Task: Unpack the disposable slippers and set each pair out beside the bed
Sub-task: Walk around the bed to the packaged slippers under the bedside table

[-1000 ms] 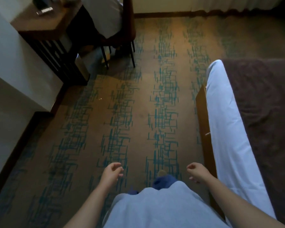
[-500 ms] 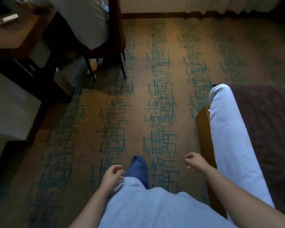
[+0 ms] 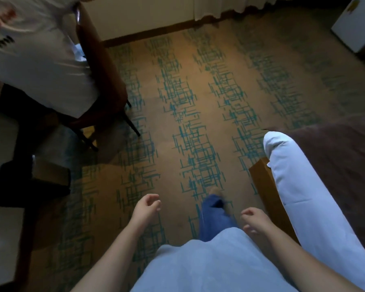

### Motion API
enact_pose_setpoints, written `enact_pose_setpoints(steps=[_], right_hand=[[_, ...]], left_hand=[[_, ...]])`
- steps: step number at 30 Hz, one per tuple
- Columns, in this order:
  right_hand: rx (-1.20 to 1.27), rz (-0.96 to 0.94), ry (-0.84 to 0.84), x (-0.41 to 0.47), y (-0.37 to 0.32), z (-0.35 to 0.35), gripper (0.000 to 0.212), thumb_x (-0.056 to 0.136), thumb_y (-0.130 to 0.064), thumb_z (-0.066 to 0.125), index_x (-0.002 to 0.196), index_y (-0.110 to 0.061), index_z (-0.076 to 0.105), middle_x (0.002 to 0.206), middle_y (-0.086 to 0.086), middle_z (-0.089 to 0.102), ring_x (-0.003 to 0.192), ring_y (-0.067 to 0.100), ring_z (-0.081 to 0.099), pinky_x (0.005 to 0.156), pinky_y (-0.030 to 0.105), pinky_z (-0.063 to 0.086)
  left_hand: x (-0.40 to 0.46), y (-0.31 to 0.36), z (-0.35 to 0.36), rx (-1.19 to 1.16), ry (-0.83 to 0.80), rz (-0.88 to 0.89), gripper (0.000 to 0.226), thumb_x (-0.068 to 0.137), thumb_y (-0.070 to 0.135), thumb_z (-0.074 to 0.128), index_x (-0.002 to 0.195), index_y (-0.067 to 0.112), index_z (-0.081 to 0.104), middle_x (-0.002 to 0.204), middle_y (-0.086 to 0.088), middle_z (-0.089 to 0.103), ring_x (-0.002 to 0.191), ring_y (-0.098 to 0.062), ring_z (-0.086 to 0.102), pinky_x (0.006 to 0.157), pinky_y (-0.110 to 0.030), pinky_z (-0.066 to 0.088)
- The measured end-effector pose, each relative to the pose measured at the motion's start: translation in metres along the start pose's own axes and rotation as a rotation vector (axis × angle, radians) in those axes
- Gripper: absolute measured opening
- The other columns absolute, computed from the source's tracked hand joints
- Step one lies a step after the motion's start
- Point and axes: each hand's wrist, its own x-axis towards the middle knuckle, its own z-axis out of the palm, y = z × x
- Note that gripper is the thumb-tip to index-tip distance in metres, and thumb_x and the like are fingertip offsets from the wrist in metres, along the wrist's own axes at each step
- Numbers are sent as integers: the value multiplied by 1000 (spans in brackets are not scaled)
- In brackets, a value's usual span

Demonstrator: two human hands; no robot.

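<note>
A: Hands? Left hand [image 3: 146, 208] and right hand [image 3: 253, 221] both low in the head view, fingers loosely curled, nothing in either.

B: Confirmed, both empty. Slippers?

A: Not in view. No packet, no loose pair anywhere on the carpet [image 3: 198, 98]. So no bearing from hands to slippers can be logged, and no long axis.

B: Then log the bed. The bed [image 3: 308, 186] runs along the person's right, long edge roughly parallel to the forearms. White sheet side faces the open floor, wooden frame below it.

A: Right hand is just beside that frame; left hand is well apart from it, over open carpet. Judgement: right hand is the nearer one for any placing at the bedside.

B: Obscured items?

A: A chair [image 3: 105, 81] at upper left with pale cloth draped on it, details blurred. Dark furniture at left edge, cut off. White box [image 3: 355, 28] at top right, partly cropped; contents unknown.
</note>
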Motion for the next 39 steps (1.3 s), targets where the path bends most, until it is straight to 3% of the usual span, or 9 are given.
enact_pose_setpoints(steps=[2,5,8,11,17,24,28,35,39], right_hand=[[14,22,-17,29,-24,-10,22,87,-9,50,105,-1,61,88,15,60,70,28,59,52,27,41],[64,41,-28,77,-65,-34,23,86,-6,46,101,8,58,81,15,52,64,25,51,51,26,37],[107,28,0,116,-122,-82,13,86,-7,46,86,-5,59,73,11,53,52,22,49,48,24,33],[99,-34,31,151,-184,-141,10,87,-13,50,81,-17,57,75,5,58,53,17,55,50,22,36],[111,-61,114,207,-269,-227,18,85,-10,49,71,-18,55,68,3,56,52,16,53,50,23,35],[195,54,134,269,-311,-278,7,88,-8,49,87,-12,55,72,5,56,52,17,52,43,20,32],[299,136,180,299,-338,-306,6,88,-7,50,91,-10,55,74,7,56,50,17,49,42,21,31],[527,232,316,331,-383,-358,7,86,-8,53,91,-13,55,66,4,55,52,15,52,46,21,33],[639,339,327,341,-381,-380,8,87,-11,52,93,-14,55,73,5,57,57,16,53,51,22,37]], left_hand=[[28,21,7,16,-18,-15,28,90,10,54,118,6,55,111,-15,65,86,-23,63,80,-34,52],[65,52,21,61,-49,-37,30,90,10,53,120,6,54,113,-14,64,88,-22,63,70,-26,50],[99,92,30,120,-60,-76,29,90,9,52,119,4,54,107,-15,65,87,-25,63,76,-33,51],[142,148,36,88,-28,-77,27,90,6,52,116,0,54,100,-19,64,82,-28,62,81,-39,51],[226,252,53,-65,-7,-45,25,89,4,53,114,0,55,93,-17,63,73,-24,58,69,-34,47],[325,339,84,-1,-139,-59,19,86,-1,53,106,1,55,83,-15,61,61,-21,59,50,-20,48],[409,425,89,92,-205,-16,18,87,0,52,105,2,55,77,-12,62,60,-19,57,45,-18,46],[534,605,119,388,-317,151,22,88,9,52,108,6,59,89,-11,65,62,-14,59,54,-24,40],[561,672,168,389,-368,183,17,87,9,52,103,10,59,77,-3,64,58,-13,56,50,-23,37]])
